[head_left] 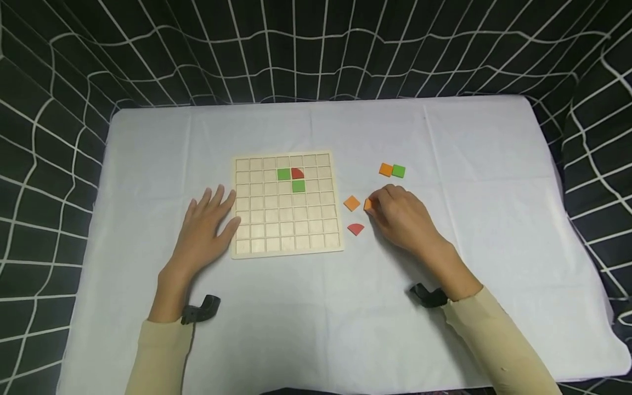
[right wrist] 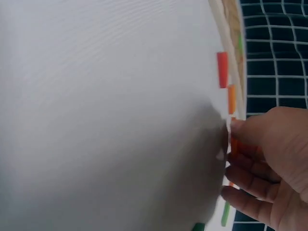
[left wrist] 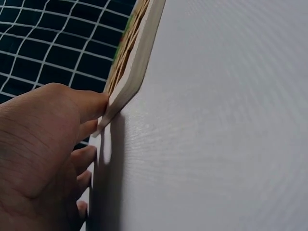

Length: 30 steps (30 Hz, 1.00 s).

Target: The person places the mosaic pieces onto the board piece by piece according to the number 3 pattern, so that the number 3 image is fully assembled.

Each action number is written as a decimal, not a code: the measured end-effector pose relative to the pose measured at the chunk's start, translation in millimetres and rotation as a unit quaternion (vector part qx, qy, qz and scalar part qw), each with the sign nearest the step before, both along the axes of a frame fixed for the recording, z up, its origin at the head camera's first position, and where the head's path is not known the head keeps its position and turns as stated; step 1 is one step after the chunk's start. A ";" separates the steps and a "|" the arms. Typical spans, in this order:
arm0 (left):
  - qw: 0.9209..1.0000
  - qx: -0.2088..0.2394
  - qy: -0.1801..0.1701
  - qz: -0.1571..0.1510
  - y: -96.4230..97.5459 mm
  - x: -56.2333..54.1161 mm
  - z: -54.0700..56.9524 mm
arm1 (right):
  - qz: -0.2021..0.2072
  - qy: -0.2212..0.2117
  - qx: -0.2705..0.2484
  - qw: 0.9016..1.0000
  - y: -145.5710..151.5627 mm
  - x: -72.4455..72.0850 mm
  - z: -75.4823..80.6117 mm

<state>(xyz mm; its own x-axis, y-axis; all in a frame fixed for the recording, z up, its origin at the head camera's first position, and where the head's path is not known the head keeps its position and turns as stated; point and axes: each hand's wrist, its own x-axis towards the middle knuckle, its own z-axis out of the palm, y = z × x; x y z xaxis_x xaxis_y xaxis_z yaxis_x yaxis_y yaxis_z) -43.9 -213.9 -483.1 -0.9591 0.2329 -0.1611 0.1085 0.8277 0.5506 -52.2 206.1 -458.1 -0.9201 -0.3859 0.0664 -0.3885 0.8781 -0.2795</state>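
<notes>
A pale wooden board (head_left: 266, 214) with a grid of square recesses lies on the table. Two green square tiles (head_left: 283, 174) and a red quarter-circle tile (head_left: 297, 174) sit in its upper cells. My left hand (head_left: 202, 233) has its fingers spread, with thumb and fingertips at the board's left edge; in the left wrist view the thumb touches the board's side (left wrist: 139, 62). Right of the board, my right hand (head_left: 402, 216) pinches an orange tile (head_left: 367, 204), partly hidden by the fingers. Beside it lie another orange tile (head_left: 351, 203) and a red quarter-circle tile (head_left: 355, 229).
Beyond the right hand, an orange tile (head_left: 386, 169) and a green tile (head_left: 398, 171) lie touching. A dark green piece (right wrist: 198, 226) shows at the bottom of the right wrist view. White cloth (head_left: 316, 312) covers the table, and dark netted walls (head_left: 316, 55) stand around it.
</notes>
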 end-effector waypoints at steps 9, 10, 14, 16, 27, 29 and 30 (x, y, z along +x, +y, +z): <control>1.000 0.001 0.005 0.002 -1.9 1.7 -3.1 | -0.006 0.004 -0.007 1.000 -7.2 -4.1 4.1; 1.000 0.001 0.006 0.002 -1.7 1.6 -3.0 | -0.006 0.005 -0.008 1.000 -8.7 -5.0 6.0; 1.000 0.001 0.004 0.004 -1.4 1.5 -2.6 | -0.004 0.001 -0.011 1.000 -18.9 -9.3 14.4; 1.000 0.001 0.003 0.005 -1.5 1.5 -2.4 | -0.001 -0.002 -0.013 1.000 -25.9 -12.3 17.9; 1.000 0.003 0.009 0.006 -0.2 -0.9 -2.6 | 0.075 0.007 -0.037 0.996 -60.2 -26.1 20.5; 1.000 0.001 0.009 0.005 -0.4 -1.2 -2.0 | 0.080 -0.001 -0.037 0.996 -63.5 -27.8 19.3; 1.000 0.000 0.009 0.003 -0.7 -1.1 -1.6 | 0.083 -0.006 -0.037 0.996 -65.2 -28.7 18.5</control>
